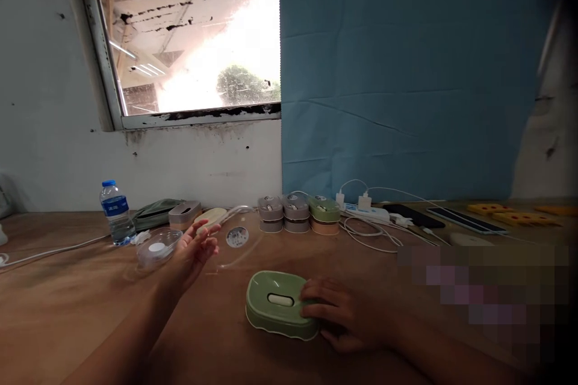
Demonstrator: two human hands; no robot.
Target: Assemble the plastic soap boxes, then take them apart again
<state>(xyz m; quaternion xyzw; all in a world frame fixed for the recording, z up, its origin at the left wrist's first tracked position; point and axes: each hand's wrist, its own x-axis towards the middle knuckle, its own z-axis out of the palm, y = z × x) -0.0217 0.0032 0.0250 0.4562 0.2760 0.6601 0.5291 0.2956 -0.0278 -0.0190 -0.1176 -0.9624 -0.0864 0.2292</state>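
A green plastic box (266, 287), rounded like a soap box, rests on the table in front of me. Its top has an oval slot with a cream bar in it, and its lower edge is wavy. My right hand (336, 313) grips the box's right end, fingers over the top. To the left, my left hand (197, 252) is raised with thumb and fingers drawn together; what they pinch, if anything, is unclear. Just beyond those fingertips lies a cream oval piece (213, 216). A round printed label (237, 237) on clear plastic shows right of that hand.
Three stacked two-part boxes (295, 215) stand along the wall. A water bottle (117, 213), a clear round container (156, 246) and a grey-pink box (184, 212) are at left. Right are a power strip (368, 212) with cables, phones (467, 221) and yellow pieces (526, 218).
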